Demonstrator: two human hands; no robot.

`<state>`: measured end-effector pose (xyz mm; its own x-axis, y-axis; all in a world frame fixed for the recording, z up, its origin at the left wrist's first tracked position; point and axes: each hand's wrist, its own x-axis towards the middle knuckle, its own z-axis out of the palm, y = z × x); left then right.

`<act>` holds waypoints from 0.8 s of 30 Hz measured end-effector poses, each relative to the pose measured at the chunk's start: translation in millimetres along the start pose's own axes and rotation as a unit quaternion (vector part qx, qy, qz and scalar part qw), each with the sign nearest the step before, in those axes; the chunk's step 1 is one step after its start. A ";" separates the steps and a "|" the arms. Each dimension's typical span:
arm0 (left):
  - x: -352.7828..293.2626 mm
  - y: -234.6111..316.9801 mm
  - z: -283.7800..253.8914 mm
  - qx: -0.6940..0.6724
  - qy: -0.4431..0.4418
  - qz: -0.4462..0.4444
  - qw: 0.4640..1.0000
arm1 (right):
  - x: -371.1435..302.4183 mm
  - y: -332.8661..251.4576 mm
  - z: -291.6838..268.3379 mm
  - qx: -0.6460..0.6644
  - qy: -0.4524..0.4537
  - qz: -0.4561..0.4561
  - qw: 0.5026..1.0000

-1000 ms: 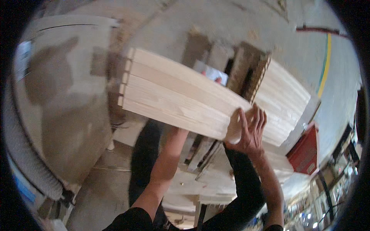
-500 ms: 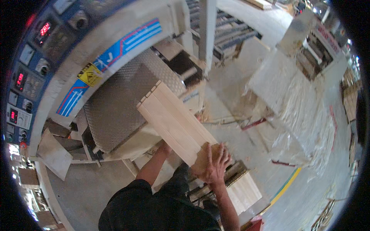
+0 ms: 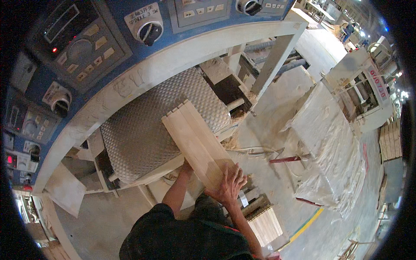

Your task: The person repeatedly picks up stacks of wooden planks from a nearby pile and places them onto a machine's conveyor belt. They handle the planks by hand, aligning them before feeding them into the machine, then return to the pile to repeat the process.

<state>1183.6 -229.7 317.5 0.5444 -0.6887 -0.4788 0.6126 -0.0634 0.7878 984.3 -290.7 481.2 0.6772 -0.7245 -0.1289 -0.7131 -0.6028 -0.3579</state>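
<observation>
A bundle of pale wooden boards (image 3: 195,134), lying side by side with uneven far ends, slants between my two hands. Its far end reaches over a textured grey conveyor belt (image 3: 143,125); I cannot tell whether it touches the belt. My right hand (image 3: 227,185) is closed over the near end, thumb side on top and fingers over the right edge. From the left, my left hand (image 3: 186,168) grips the bundle's left edge from underneath, its fingers mostly hidden by the wood.
A blue control panel (image 3: 99,93) with knobs and displays curves above the belt. To the right stands a plastic-wrapped stack (image 3: 329,151) on the floor. More wooden boards (image 3: 265,226) lie at lower right, beside my right forearm. A loose panel (image 3: 65,188) leans at left.
The view has shifted, so the control panel looks larger and nearer. The bundle stays in both hands, its far end still over the belt. My right hand has slid slightly leftward in view.
</observation>
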 end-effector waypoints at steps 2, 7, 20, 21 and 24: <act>-1.3 -12.7 -0.9 -0.003 -0.002 -0.009 1.000 | 0.0 -0.9 9.1 0.007 0.007 0.011 1.000; 0.2 -11.3 -3.9 0.004 -0.007 0.002 1.000 | 10.8 -24.0 6.1 -0.017 -0.032 0.036 0.999; -1.6 -8.1 -9.4 0.044 -0.034 0.021 0.998 | -1.0 11.4 3.9 0.172 0.224 0.035 0.959; -4.3 -9.0 -6.9 0.053 -0.041 0.027 0.997 | -2.8 18.1 16.2 0.320 0.256 0.075 0.909; -10.7 -11.3 -9.8 0.062 -0.037 0.031 0.997 | -6.4 20.1 37.0 0.691 0.270 0.236 0.627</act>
<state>1176.4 -214.5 310.0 0.5332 -0.7448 -0.4013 0.5013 -0.1040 0.8590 972.3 -285.8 440.6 0.0234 -0.9455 -0.3248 0.2806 0.3181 -0.9056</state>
